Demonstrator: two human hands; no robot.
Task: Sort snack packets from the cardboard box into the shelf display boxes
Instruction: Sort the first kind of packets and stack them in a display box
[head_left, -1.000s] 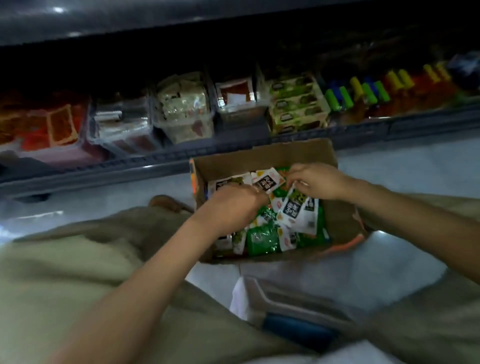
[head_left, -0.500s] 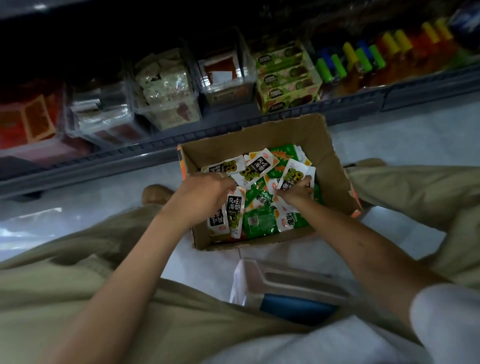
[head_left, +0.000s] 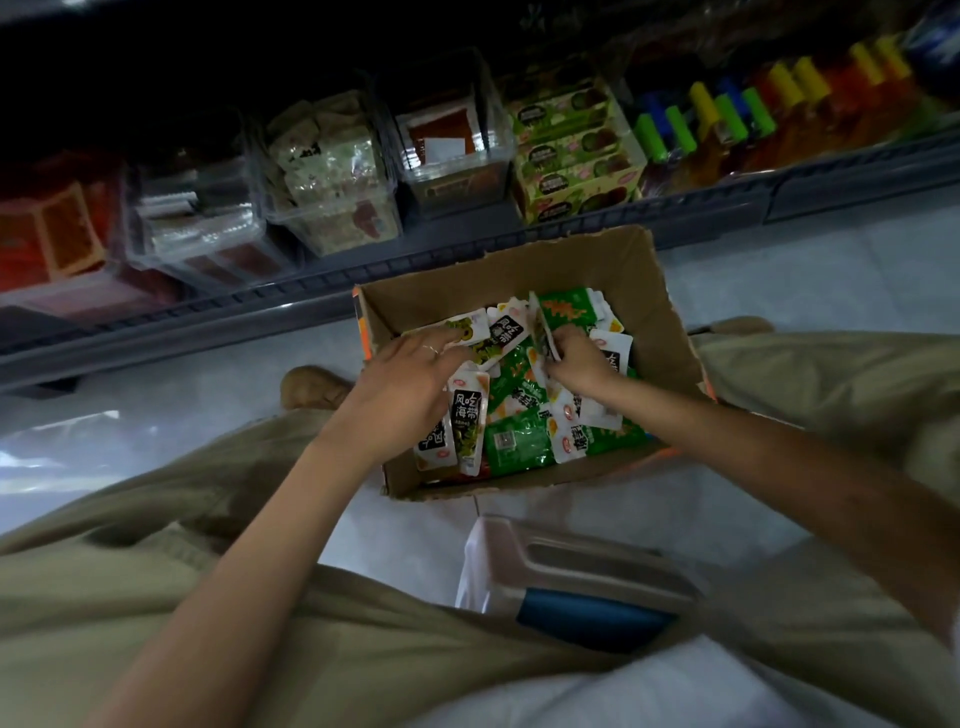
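A brown cardboard box (head_left: 597, 260) sits on the floor between my knees, holding several white and green snack packets (head_left: 519, 441). My left hand (head_left: 410, 384) is inside the box at its left side and grips a small bunch of white packets with black labels (head_left: 467, 421). My right hand (head_left: 576, 358) is in the middle of the box and pinches a packet standing on edge (head_left: 540, 327). Clear plastic display boxes (head_left: 332, 171) stand on the low shelf behind the cardboard box.
The grey shelf edge (head_left: 467, 254) runs just behind the cardboard box. Green carton packs (head_left: 571, 150) and coloured bottles (head_left: 727, 119) fill the shelf's right part. A white stool with a blue part (head_left: 582, 582) lies near my lap. My knees in tan trousers flank the box.
The view has tilted and drawn nearer to the box. My right hand has moved up from the packets' lower middle and now pinches a packet on edge. My left hand keeps its bunch of packets.
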